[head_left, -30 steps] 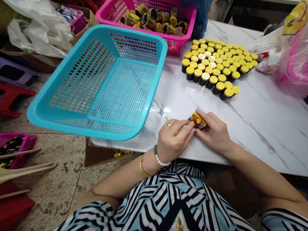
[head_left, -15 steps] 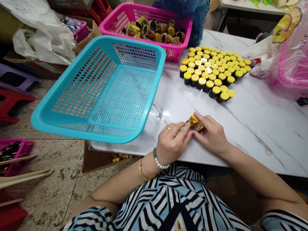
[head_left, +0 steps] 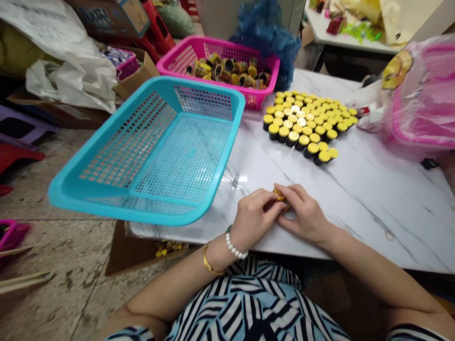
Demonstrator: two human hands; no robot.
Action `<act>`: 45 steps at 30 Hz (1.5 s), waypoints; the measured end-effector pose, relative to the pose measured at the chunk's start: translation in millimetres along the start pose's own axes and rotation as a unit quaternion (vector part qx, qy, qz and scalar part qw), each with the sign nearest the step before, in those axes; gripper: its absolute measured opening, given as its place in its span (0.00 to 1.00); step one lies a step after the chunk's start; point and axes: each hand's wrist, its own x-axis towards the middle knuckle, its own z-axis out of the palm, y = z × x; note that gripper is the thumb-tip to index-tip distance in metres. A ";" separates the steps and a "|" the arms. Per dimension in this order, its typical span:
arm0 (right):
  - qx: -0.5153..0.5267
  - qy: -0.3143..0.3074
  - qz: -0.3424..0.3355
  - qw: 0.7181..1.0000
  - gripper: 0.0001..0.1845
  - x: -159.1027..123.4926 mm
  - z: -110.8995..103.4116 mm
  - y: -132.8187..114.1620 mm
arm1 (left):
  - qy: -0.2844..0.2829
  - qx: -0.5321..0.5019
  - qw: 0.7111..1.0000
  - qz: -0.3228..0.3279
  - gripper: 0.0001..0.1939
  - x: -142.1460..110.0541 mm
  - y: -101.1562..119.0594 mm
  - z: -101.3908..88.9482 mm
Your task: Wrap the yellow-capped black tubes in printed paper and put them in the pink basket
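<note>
My left hand point(head_left: 253, 214), with a beaded bracelet and a gold bangle at the wrist, is closed with its fingertips pinching a small yellow printed label sleeve point(head_left: 279, 195). Opposite it, my right hand point(head_left: 303, 213) grips the same sleeve between thumb and fingers. Most of the sleeve is hidden by my fingers, and both hands are just above the near edge of the table. Beyond them, many small black tubs with yellow lids point(head_left: 302, 122) stand upright in a tight group.
To the left, an empty blue plastic basket point(head_left: 232, 137) overhangs the marble-patterned table point(head_left: 359, 199). Behind it a pink basket point(head_left: 165, 61) holds labelled tubs, with a blue plastic bag point(head_left: 265, 38) alongside. A plastic-covered pink basket point(head_left: 423, 137) is at right. A rubber band point(head_left: 389, 235) lies nearby.
My view has tilted up slightly, so the table things sit lower in the picture. The sleeve has turned between my fingers, and its printed face is now mostly covered.
</note>
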 end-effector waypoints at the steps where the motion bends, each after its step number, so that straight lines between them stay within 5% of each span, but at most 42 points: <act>1: -0.020 -0.008 0.000 1.000 0.43 0.1 0.6 -1.3 | 0.000 -0.002 1.000 0.003 0.03 1.3 0.4 0.0; 11: -0.060 0.031 -0.008 0.998 0.34 5.1 8.3 7.9 | -0.039 0.020 0.999 0.005 0.03 15.8 3.1 2.4; 15: -0.048 0.034 0.003 0.998 0.24 3.1 7.0 11.6 | -0.074 -0.008 0.992 -0.099 0.01 19.3 -3.4 0.9; 20: -0.050 0.027 0.014 0.998 0.17 4.2 1.3 10.9 | -0.020 -0.114 0.963 -0.244 0.09 19.5 -16.7 -4.9; 25: -0.023 0.020 0.006 1.000 0.20 7.6 -6.1 14.7 | -0.014 -0.206 0.934 -0.293 0.12 23.5 -20.5 -10.2; 30: -0.090 0.010 0.061 0.994 0.23 3.2 -40.1 38.1 | -0.033 -0.206 0.921 -0.328 0.18 23.4 -19.0 -14.9; 39: -0.152 -0.021 0.203 0.967 0.32 -45.5 -148.4 119.2 | -0.134 -0.165 0.918 -0.336 0.21 20.4 -10.7 -23.0; 45: -0.105 0.061 0.252 0.960 0.47 -78.8 -152.5 132.0 | -0.137 -0.053 0.938 -0.314 0.20 16.0 -18.6 -18.9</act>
